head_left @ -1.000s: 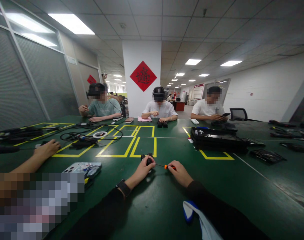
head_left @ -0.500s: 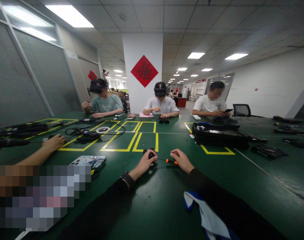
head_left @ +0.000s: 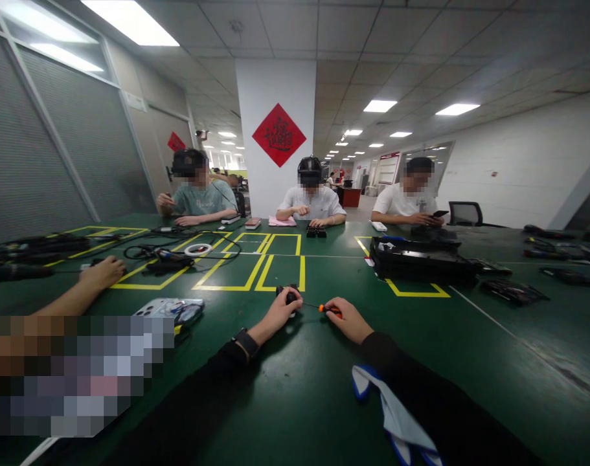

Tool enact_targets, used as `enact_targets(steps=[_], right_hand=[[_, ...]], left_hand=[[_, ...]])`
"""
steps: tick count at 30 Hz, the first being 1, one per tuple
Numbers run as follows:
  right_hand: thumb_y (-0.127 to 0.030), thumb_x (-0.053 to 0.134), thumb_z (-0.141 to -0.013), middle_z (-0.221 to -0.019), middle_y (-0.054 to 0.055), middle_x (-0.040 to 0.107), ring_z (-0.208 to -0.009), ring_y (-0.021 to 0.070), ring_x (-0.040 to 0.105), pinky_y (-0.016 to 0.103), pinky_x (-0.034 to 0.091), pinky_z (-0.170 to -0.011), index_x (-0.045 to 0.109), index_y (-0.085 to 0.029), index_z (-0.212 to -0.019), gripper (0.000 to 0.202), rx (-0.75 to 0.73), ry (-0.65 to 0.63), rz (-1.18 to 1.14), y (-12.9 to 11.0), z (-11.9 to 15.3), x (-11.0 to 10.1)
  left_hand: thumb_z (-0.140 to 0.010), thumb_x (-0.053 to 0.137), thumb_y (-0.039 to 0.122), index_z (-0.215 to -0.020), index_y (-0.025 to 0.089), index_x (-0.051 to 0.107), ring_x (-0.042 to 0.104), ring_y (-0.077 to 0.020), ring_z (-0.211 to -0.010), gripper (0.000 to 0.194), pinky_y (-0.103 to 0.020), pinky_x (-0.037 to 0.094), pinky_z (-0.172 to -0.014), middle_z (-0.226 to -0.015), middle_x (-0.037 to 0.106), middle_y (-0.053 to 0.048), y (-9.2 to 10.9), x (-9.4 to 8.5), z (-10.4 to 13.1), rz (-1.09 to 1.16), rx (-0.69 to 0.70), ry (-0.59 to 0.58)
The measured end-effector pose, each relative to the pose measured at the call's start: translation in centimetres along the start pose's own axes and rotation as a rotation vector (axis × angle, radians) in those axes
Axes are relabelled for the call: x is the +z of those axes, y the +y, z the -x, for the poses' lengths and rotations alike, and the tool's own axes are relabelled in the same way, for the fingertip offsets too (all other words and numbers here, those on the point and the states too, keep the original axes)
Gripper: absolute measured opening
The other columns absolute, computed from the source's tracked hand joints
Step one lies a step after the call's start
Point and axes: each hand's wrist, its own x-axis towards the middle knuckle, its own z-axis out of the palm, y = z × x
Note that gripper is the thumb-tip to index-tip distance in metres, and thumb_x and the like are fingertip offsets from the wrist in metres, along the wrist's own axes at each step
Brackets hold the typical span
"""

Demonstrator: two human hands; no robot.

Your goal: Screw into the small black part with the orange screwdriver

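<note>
Orange and black, the screwdriver [head_left: 334, 312] is sitting clamped in the fingers of the right hand [head_left: 349, 320], its thin shaft pointing left toward the left hand [head_left: 278, 310]. That hand is closing around a small black part [head_left: 289, 296]; whether the tip is touching it, one cannot tell. Green table [head_left: 304, 414] is stretching between the forearms. Yellow tape outlines [head_left: 302, 273] are running just beyond the left hand. Farther right, a black casing [head_left: 421, 260] is bordering the reach; nearer, a blue-edged cloth [head_left: 402, 414] is lying beside the right sleeve [head_left: 411, 378].
</note>
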Motion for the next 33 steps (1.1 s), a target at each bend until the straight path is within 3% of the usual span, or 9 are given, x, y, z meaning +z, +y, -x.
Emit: enact_targets(steps=[5, 11, 17, 24, 33], right_hand=[[-0.020, 0.055, -0.071, -0.084, 0.002, 0.055, -0.080, 0.0149, 0.049, 0.029, 0.039, -0.073, 0.056, -0.017, -0.086, 0.015, 0.005, 0.033, -0.013, 0.21, 0.05, 0.51], [-0.022, 0.047, -0.077, -0.082, 0.003, 0.055, -0.080, 0.0151, 0.048, 0.030, 0.038, -0.076, 0.058, -0.017, -0.082, 0.013, 0.007, 0.033, 0.019, 0.05, -0.14, 0.26], [-0.023, 0.055, -0.072, -0.084, 0.002, 0.054, -0.080, 0.0152, 0.049, 0.030, 0.040, -0.074, 0.056, -0.018, -0.085, 0.014, 0.000, 0.038, 0.000, 0.04, 0.00, 0.20], [-0.022, 0.045, -0.079, -0.081, 0.004, 0.054, -0.079, 0.0144, 0.049, 0.029, 0.039, -0.075, 0.059, -0.016, -0.080, 0.015, 0.035, 0.023, 0.019, 0.10, 0.06, 0.27], [-0.023, 0.055, -0.072, -0.084, 0.002, 0.055, -0.080, 0.0147, 0.050, 0.029, 0.040, -0.074, 0.057, -0.018, -0.085, 0.015, 0.031, 0.020, 0.006, -0.19, 0.16, 0.02]], left_hand=[[-0.071, 0.053, 0.033, -0.084, 0.019, 0.050, 0.052, -0.0109, -0.068, 0.020, -0.023, 0.041, -0.063, -0.076, 0.055, 0.001, -0.21, 0.01, -0.05, -0.007, -0.014, -0.003], [-0.071, 0.053, 0.033, -0.083, 0.018, 0.051, 0.053, -0.0109, -0.069, 0.020, -0.023, 0.041, -0.065, -0.078, 0.055, 0.001, 0.09, 0.00, 0.01, 0.000, -0.015, 0.003], [-0.071, 0.053, 0.035, -0.084, 0.018, 0.051, 0.052, -0.0101, -0.065, 0.021, -0.022, 0.041, -0.062, -0.074, 0.055, 0.001, 0.04, 0.01, -0.01, 0.005, -0.009, -0.003], [-0.071, 0.053, 0.034, -0.084, 0.019, 0.050, 0.053, -0.0103, -0.067, 0.021, -0.022, 0.042, -0.062, -0.077, 0.055, 0.001, -0.13, 0.03, -0.02, 0.006, -0.019, -0.010], [-0.072, 0.052, 0.035, -0.084, 0.019, 0.050, 0.052, -0.0101, -0.066, 0.020, -0.022, 0.041, -0.060, -0.073, 0.054, 0.002, -0.01, 0.08, 0.00, 0.007, -0.006, -0.018]])
